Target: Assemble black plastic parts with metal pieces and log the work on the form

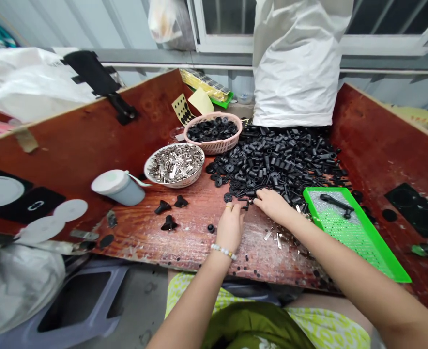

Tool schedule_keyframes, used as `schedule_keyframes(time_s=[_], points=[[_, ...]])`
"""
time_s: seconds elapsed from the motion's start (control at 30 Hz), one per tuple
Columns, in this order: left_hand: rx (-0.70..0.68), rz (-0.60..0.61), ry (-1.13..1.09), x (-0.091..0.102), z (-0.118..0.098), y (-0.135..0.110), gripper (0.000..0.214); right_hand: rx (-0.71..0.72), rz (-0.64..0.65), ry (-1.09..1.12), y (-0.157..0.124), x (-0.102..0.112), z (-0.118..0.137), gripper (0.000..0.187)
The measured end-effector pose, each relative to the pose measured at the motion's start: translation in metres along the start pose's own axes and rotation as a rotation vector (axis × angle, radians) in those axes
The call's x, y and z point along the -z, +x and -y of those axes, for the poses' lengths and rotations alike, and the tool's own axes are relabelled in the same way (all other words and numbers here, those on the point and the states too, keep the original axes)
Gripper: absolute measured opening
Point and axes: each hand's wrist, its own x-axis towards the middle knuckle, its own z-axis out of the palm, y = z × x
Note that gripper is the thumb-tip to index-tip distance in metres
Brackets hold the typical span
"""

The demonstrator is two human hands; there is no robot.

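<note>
My left hand, with a beaded bracelet at its wrist, is closed near the front middle of the table. Its fingertips are on a small black plastic part, and a black toothed disc lies just beyond them. My right hand is at the near edge of a heap of black plastic parts. Its fingers are bent and pressed together; what they pinch is too small to make out. Left of my left hand are a small black round piece and several black knob-like pieces.
A bowl of metal clips and a pink basket of black parts stand at the back left, by a lidded cup. On the right lies a green tray. Wooden side boards flank the table; a white sack stands behind.
</note>
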Motion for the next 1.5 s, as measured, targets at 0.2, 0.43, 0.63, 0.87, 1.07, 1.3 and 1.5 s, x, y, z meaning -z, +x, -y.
schedule_keyframes(time_s=[0.2, 0.43, 0.63, 0.87, 1.07, 1.3, 1.5], points=[[-0.006, 0.031, -0.099, 0.026, 0.007, -0.043, 0.016, -0.002, -0.037, 0.157, 0.008, 0.004, 0.002, 0.012], [0.058, 0.034, -0.296, 0.043, 0.007, -0.065, 0.015, -0.119, -0.020, 0.376, -0.017, -0.008, 0.042, 0.011], [0.082, 0.045, -0.354, 0.050, 0.004, -0.070, 0.016, -0.177, -0.073, 0.314, 0.013, -0.001, 0.061, 0.015], [0.331, 0.120, -0.688, 0.034, 0.012, -0.093, 0.016, -0.315, -0.156, 0.228, 0.079, -0.009, 0.070, 0.020], [0.554, 0.083, -1.146, 0.032, 0.018, -0.096, 0.029, -0.127, -0.122, 0.383, 0.018, 0.011, 0.080, 0.021], [0.535, 0.275, -1.375, 0.028, 0.014, -0.086, 0.035, -0.100, -0.108, 0.608, -0.054, 0.018, 0.099, 0.025], [0.591, 0.227, -1.334, 0.033, 0.015, -0.082, 0.035, -0.386, -0.088, 0.306, -0.053, -0.009, 0.090, 0.013]])
